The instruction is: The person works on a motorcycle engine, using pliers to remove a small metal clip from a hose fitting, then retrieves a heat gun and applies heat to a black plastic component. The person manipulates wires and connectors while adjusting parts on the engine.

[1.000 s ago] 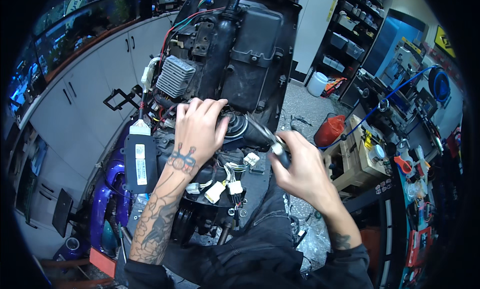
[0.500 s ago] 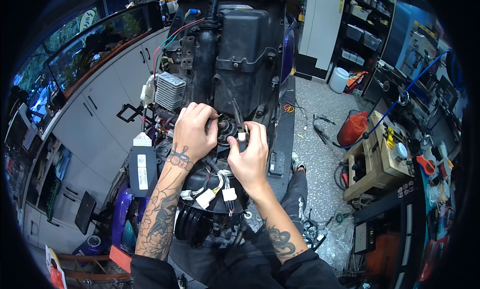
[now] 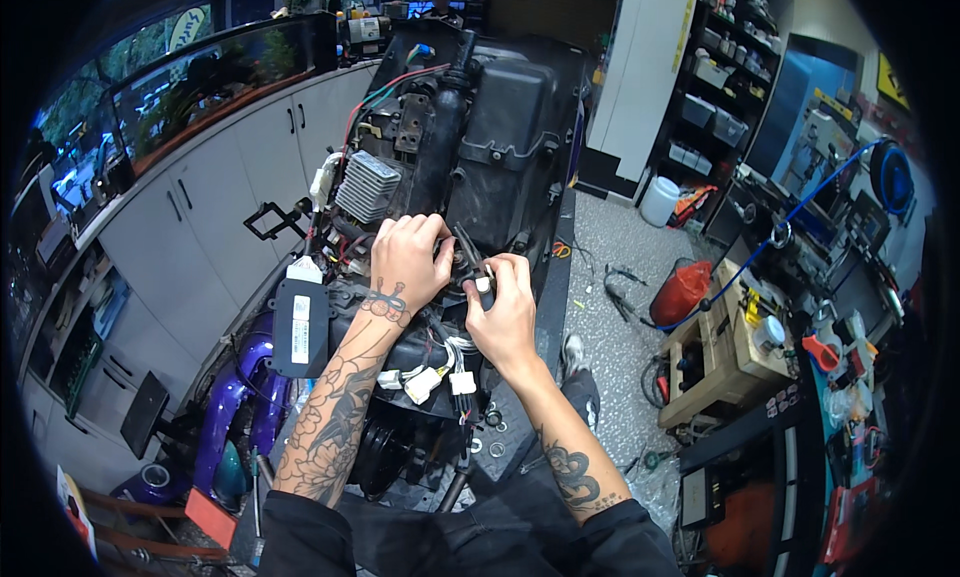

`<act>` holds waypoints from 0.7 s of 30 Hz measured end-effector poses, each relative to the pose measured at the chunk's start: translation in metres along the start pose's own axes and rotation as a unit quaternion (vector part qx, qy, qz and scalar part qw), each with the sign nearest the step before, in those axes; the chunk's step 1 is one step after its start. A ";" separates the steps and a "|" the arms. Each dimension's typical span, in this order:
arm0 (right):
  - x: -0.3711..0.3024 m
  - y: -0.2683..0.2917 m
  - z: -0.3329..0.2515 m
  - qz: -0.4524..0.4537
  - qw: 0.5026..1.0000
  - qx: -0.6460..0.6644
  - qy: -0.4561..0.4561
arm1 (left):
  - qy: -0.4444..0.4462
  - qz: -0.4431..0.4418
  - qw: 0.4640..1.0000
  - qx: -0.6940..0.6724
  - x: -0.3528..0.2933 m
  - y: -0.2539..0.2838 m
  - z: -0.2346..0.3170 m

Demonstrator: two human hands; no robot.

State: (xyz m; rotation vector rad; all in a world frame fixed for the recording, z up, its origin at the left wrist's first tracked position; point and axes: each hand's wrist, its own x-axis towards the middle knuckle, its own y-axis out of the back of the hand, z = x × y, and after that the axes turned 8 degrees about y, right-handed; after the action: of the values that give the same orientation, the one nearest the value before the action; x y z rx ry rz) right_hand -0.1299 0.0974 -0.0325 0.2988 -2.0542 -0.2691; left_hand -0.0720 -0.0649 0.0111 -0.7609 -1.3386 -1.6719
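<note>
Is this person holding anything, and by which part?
The right hand holds a plier-like tool by its dark handle, the metal end pointing away from the person. The left hand is curled beside it; whether it grips anything cannot be told.

Just before the housing [image 3: 505, 157], the left hand [image 3: 410, 262] and right hand [image 3: 507, 315] are placed, a tool [image 3: 469, 247] being held in the latter. Left of it, a heat sink [image 3: 368, 187] is seated and, farther left, cabinets [image 3: 190, 277] are ranged. Well before it, connectors [image 3: 424, 385] are gathered; to its right, a crate [image 3: 740, 362] is set on the floor [image 3: 620, 232].
</note>
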 end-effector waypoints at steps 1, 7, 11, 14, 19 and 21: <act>0.000 0.000 0.000 -0.011 1.000 0.000 -0.004 | 0.004 -0.003 1.000 -0.010 -0.003 0.001 -0.002; 0.000 0.009 0.006 -0.027 0.999 0.008 0.041 | 0.119 -0.052 0.973 -0.189 -0.013 0.030 0.001; -0.026 0.044 -0.013 0.034 0.992 0.025 0.122 | 0.183 0.035 0.973 -0.132 -0.038 0.098 0.033; -0.074 0.075 -0.002 0.022 0.997 0.056 0.037 | 0.205 -0.050 0.974 -0.082 -0.055 0.126 0.045; -0.172 0.075 0.090 0.058 0.842 0.332 -0.422 | 0.192 -0.058 0.978 -0.059 -0.084 0.142 0.065; -0.221 0.051 0.135 0.037 0.774 0.294 -0.560 | 0.201 -0.049 0.978 -0.040 -0.102 0.150 0.074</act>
State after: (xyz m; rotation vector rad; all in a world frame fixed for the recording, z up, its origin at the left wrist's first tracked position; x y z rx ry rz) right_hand -0.1501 0.2252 -0.2622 0.5058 -3.3230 0.3845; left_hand 0.1047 0.0198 0.0108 -0.3753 -1.0427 -1.8476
